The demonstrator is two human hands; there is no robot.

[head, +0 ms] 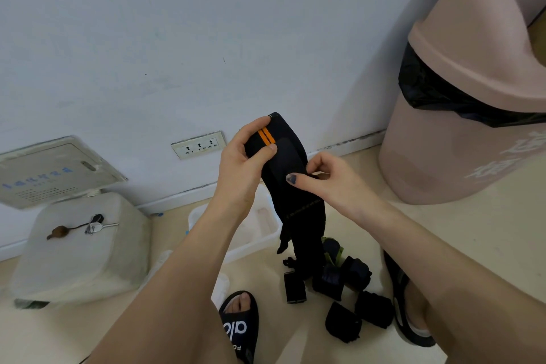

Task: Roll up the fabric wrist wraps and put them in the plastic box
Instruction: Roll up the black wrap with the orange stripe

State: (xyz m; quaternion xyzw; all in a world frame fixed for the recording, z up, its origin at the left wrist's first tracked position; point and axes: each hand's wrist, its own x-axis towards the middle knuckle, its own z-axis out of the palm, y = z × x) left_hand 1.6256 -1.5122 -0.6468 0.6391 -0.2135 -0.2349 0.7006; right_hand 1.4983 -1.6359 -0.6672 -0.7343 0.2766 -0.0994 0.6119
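Note:
A long black wrist wrap (pixel 298 204) with an orange stripe hangs in the air in front of the wall. My left hand (pixel 245 156) grips its top end, thumb pressed just below the stripe. My right hand (pixel 322 177) pinches the wrap's right edge a little lower. The wrap's tail dangles down to the floor. Under it stands the white plastic box (pixel 260 227), partly hidden by my left forearm. Several rolled black wraps (pixel 373 309) lie on the floor between my feet.
A pink swing-lid bin (pixel 461 97) with a black liner stands at the right against the wall. A white plastic stool (pixel 85 248) with keys (pixel 94 224) on it sits at the left. My sandalled feet (pixel 240 325) flank the wraps. A wall socket (pixel 198 145) is low on the wall.

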